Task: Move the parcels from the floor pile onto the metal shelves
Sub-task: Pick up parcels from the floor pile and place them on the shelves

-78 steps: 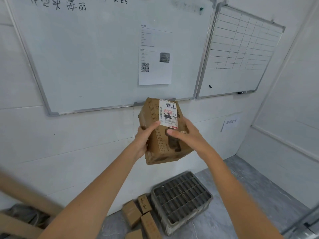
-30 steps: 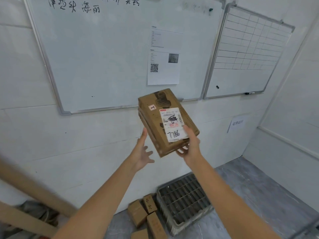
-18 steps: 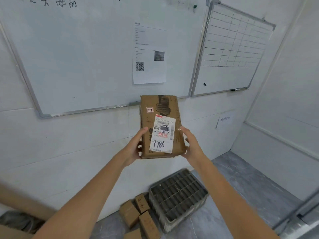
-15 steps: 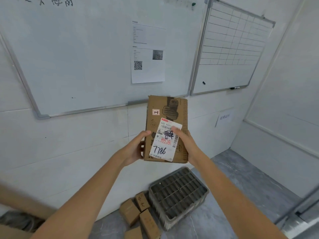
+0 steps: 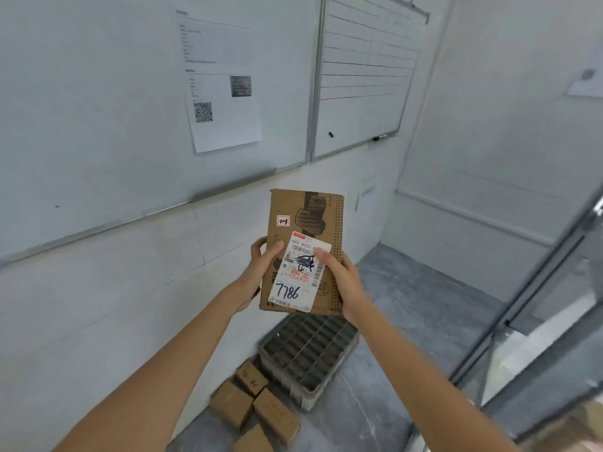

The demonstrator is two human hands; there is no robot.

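I hold a brown cardboard parcel (image 5: 306, 220) upright in front of me at chest height. Its white shipping label, with "7786" handwritten on it, faces me. My left hand (image 5: 257, 272) grips the parcel's left edge, thumb across the front. My right hand (image 5: 342, 278) grips its right edge, thumb lying on the label. Several small brown parcels (image 5: 261, 409) lie on the grey floor against the wall below. A grey metal upright (image 5: 535, 282) slants along the right edge; I cannot tell whether it belongs to the shelves.
A grey plastic crate (image 5: 306, 350) with a grid of cells sits on the floor beside the small parcels. Two whiteboards (image 5: 98, 109) hang on the white wall ahead, one carrying a printed sheet (image 5: 222, 83). The floor (image 5: 424, 321) stretches right toward the corner.
The parcel has been turned over from label-upside-down to label-upright; my left hand let go briefly and took hold again. The view has swung right and down, bringing the metal upright in.
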